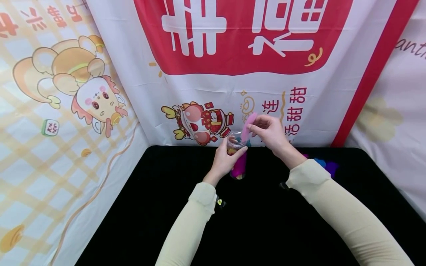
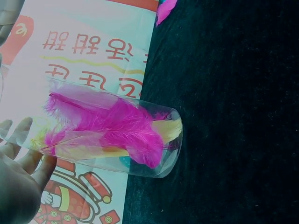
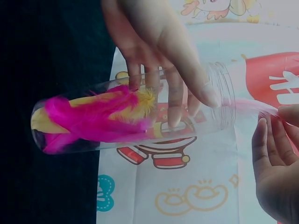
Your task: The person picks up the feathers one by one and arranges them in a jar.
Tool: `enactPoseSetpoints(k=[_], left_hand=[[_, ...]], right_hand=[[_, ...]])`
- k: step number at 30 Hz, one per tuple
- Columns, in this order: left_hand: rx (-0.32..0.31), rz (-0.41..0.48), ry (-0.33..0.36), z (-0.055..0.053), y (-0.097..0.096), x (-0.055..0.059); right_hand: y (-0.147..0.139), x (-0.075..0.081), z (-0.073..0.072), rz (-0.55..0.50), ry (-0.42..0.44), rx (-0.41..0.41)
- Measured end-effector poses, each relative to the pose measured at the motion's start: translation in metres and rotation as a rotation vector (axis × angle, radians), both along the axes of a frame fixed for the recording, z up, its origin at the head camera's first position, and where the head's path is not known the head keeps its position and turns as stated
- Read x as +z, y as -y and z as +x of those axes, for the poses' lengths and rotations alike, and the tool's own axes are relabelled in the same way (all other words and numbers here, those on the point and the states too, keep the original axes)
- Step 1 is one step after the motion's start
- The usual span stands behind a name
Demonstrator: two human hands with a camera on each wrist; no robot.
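My left hand (image 1: 222, 159) grips a clear jar (image 3: 219, 88) around its upper part, thumb on the near side and the other fingers behind it. Magenta feathers (image 2: 117, 121) and yellow feathers (image 2: 169, 129) fill the lower part of the jar. A light pink feather (image 1: 247, 127) is pinched between the thumb and fingers of my right hand (image 1: 271, 133), just above and right of the jar. In the right wrist view, the feather's tip reaches into the uncapped mouth of the jar.
Loose blue, purple and pink feathers (image 1: 330, 168) lie on the black tabletop (image 1: 253, 229) at the right, partly hidden behind my right forearm. Printed cloth banners (image 1: 116, 74) hang close behind and to the left of the table.
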State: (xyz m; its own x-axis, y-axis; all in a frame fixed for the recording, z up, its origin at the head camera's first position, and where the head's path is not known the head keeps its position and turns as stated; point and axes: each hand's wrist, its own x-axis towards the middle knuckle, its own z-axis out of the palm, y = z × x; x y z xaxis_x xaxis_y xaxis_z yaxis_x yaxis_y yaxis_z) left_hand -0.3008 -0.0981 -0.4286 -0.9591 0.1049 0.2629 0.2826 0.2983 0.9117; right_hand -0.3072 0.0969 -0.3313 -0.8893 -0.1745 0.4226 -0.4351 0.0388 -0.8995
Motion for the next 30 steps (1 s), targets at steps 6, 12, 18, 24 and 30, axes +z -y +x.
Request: enactPoseSetpoints(k=[6,12,18,24,30], left_hand=[[0.005,0.0,-0.002,0.001,0.0,0.001],[0.007,-0.009,-0.001,0.002,0.0,0.001],[0.002,-0.01,-0.005,0.001,0.0,0.0],[0.0,-0.016,-0.005,0.002,0.0,0.0],[0.012,-0.041,-0.024,0.001,0.0,0.0]], right_hand=[[0.007,0.002,0.001,0.029,-0.033,0.022],[0.012,-0.002,-0.003,0.06,-0.009,0.016],[0.017,-0.005,-0.006,0.12,-0.021,0.006],[0.02,-0.004,-0.007,0.244,-0.026,-0.045],[0.02,-0.008,-0.006,0.331,0.014,-0.085]])
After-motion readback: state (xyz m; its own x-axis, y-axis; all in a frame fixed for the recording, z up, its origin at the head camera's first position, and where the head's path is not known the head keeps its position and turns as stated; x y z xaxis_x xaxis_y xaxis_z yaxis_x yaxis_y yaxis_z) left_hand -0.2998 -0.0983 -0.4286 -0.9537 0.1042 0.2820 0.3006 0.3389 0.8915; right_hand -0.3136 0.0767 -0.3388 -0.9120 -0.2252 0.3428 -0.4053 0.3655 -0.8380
